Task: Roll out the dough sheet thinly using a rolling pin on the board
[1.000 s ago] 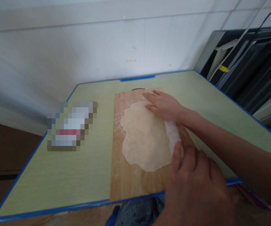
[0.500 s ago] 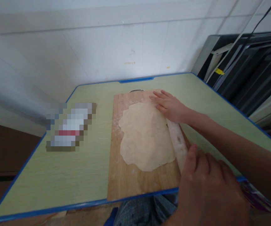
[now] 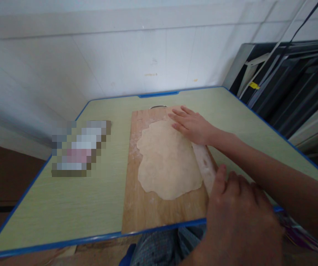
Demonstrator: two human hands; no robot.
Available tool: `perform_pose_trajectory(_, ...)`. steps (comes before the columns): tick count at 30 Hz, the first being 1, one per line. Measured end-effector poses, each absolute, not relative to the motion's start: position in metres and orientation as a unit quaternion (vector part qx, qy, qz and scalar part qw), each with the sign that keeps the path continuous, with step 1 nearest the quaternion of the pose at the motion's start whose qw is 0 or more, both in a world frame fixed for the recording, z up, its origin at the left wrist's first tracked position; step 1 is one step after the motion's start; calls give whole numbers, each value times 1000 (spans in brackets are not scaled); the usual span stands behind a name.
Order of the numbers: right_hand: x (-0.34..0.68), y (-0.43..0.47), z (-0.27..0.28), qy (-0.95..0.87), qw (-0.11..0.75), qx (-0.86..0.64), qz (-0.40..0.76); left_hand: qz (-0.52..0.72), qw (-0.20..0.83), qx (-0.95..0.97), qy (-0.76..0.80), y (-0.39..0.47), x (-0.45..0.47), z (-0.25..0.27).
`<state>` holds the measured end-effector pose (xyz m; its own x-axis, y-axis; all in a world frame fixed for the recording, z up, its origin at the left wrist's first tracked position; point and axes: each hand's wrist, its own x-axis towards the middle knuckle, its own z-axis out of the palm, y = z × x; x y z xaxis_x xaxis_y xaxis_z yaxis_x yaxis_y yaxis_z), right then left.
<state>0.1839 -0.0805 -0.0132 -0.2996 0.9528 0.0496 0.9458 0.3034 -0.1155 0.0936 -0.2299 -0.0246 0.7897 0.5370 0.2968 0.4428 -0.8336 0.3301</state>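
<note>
A wide, thin sheet of dough (image 3: pixel 167 162) with a wavy edge lies on a wooden board (image 3: pixel 139 218). Along its right side rests a floured rolling pin (image 3: pixel 204 162), slanting down toward me. My right hand (image 3: pixel 193 125) is palm down over the pin's far end, fingers stretched and spread above the dough's upper right edge. Close to the camera, my left hand (image 3: pixel 242 218) covers the near end, its fingers bent over it. Both ends of the pin are hidden beneath the hands.
The board sits on a pale green table (image 3: pixel 100 199) with blue edging. A blurred-out flat item (image 3: pixel 83 147) lies to the left. White wall (image 3: pixel 131 55) stands behind; dark panels (image 3: pixel 294 85) and cables are at the right. Flour dusts the board's left side.
The whole view has shifted slightly, so board, dough and hands appear a little further left. Both hands stay on the rolling pin, which keeps to the dough's right edge.
</note>
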Motion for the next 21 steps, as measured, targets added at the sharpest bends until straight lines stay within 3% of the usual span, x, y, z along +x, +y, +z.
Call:
perform_pose_trajectory(11,142,-76,-12,-826,72,-560,2,220,113,916,314,-231,64,-28)
perform_pose_trajectory(21,183,-83,-17,-812,80,-577,20,200,109,936,269,-233,110,-33)
